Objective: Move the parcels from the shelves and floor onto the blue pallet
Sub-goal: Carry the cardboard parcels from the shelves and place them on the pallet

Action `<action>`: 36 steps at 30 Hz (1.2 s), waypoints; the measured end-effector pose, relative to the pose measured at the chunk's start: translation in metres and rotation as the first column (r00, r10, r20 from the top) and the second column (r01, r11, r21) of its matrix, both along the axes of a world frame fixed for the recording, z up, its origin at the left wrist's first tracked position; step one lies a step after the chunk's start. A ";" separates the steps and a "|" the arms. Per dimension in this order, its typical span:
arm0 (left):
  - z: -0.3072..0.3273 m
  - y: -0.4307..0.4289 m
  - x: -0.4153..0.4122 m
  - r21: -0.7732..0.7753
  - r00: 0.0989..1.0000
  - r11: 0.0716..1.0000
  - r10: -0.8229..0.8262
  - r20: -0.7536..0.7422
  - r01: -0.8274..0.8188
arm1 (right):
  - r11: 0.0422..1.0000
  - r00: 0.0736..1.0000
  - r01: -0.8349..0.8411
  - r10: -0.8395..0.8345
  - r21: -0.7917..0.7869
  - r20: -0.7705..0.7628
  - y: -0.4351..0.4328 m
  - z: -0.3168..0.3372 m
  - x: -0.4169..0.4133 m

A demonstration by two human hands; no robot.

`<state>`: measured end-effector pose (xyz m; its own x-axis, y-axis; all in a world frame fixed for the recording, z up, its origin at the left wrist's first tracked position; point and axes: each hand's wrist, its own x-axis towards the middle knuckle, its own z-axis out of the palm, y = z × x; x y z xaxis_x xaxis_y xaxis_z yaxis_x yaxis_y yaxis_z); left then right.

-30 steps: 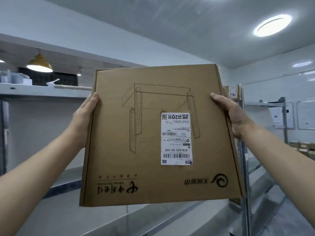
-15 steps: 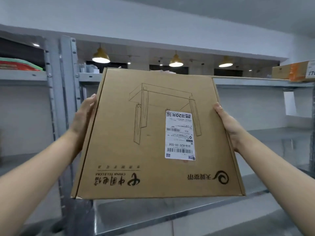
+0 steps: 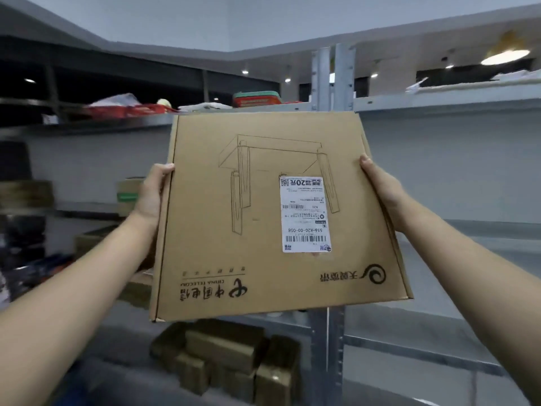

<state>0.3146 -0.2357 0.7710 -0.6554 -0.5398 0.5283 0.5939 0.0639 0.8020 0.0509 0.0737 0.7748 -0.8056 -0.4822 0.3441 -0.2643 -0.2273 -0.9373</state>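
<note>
While the left hand [image 3: 152, 194] and right hand [image 3: 380, 189] clamp opposite side edges of the flat parcel [image 3: 278, 218], raised before the shelves [image 3: 439, 101], carry it level and look for the pallet, unseen here.

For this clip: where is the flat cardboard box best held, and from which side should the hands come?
Take the flat cardboard box by its two side edges, one hand coming from each side. It is broad and thin, so a thumb can lie on the front with fingers behind. The left hand and right hand hold it so.
</note>
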 end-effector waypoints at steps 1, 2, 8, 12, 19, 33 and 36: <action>-0.007 -0.019 0.022 0.012 0.999 0.999 0.040 0.008 -0.041 | 1.000 1.000 -0.018 0.018 0.012 -0.012 -0.029 -0.003 0.012; -0.016 -0.038 0.044 0.028 0.997 0.997 0.076 0.015 -0.076 | 0.999 0.999 -0.036 0.037 0.026 -0.026 -0.058 -0.006 0.024; -0.066 -0.124 0.163 0.257 0.944 0.908 0.312 0.112 -0.331 | 0.968 0.973 -0.225 0.229 0.115 -0.027 -0.209 -0.039 0.090; -0.100 -0.158 0.215 0.339 0.861 0.793 0.440 0.255 -0.506 | 0.929 0.935 -0.349 0.353 0.126 -0.014 -0.288 -0.065 0.124; -0.147 -0.239 0.269 0.395 0.710 0.592 0.549 0.441 -0.703 | 0.851 0.878 -0.477 0.471 0.218 0.085 -0.432 -0.127 0.148; -0.117 -0.463 0.349 0.346 0.399 0.249 0.780 0.482 -0.905 | 0.638 0.661 -0.750 0.714 0.173 0.231 -0.783 -0.128 0.206; -0.120 -0.505 0.384 0.384 0.407 0.229 0.773 0.487 -0.894 | 0.642 0.687 -0.725 0.700 0.248 0.197 -0.848 -0.121 0.240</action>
<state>0.6982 -0.7404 0.6510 0.3139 -0.9427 -0.1126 0.3333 -0.0016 0.9428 0.2914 -0.7743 0.6541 -0.1873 -0.9811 0.0484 -0.0607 -0.0377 -0.9974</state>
